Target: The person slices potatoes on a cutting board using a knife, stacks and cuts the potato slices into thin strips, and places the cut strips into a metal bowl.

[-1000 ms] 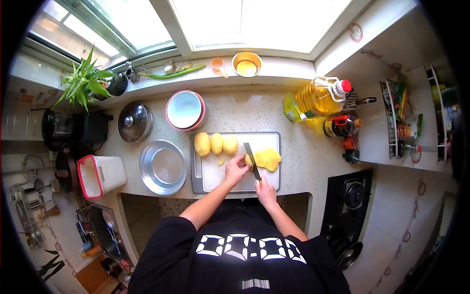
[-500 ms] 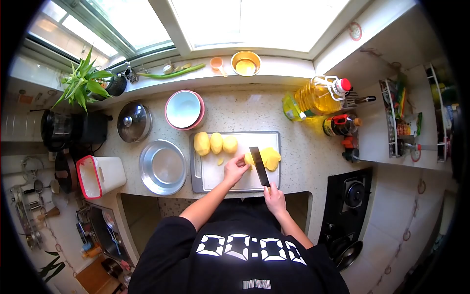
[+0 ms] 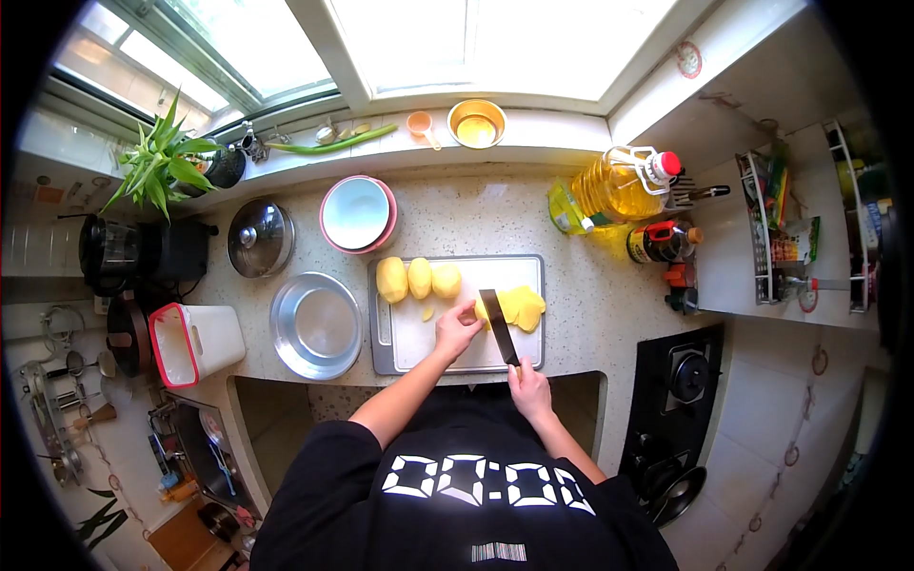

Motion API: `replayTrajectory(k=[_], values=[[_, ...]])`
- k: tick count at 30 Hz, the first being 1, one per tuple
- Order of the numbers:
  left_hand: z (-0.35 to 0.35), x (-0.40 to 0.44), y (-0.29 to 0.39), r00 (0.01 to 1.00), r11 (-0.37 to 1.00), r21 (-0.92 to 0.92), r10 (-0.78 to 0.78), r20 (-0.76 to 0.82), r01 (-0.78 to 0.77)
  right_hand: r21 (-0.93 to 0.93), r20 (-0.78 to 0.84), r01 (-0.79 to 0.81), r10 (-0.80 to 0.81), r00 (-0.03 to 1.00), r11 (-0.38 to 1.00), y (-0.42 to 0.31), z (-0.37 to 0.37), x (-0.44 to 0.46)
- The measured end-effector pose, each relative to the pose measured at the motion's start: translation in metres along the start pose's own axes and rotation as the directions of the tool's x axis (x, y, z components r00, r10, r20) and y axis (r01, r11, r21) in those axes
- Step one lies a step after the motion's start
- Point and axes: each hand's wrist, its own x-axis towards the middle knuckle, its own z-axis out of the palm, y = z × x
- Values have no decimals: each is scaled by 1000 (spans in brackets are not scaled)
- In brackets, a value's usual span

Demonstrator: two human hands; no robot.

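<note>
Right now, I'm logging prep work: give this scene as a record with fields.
Right hand: gripping a broad, dark-bladed knife
Left hand: fingertips at a yellow potato piece beside the blade
Surface: grey-rimmed white rectangular cutting board
Whole: three peeled yellow oval potatoes, board's upper left
Cut: flat yellow potato slices right of blade
Left of board: round silver metal basin

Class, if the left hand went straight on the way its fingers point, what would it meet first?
Probably the potato piece right at the left hand's fingertips, then the knife just beyond; whether the fingers already touch the piece is hard to tell.
</note>
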Motion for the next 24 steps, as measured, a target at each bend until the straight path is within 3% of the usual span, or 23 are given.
replayTrajectory(k=[11,24], values=[[3,-1,-3,999,997,-77,15,-29,-17,-12,-20,17,-17,1000,1000,0,7,2],[4,0,-8,999,999,-29,23,-38,-24,-10,19,-14,14,1000,1000,5,15,6]])
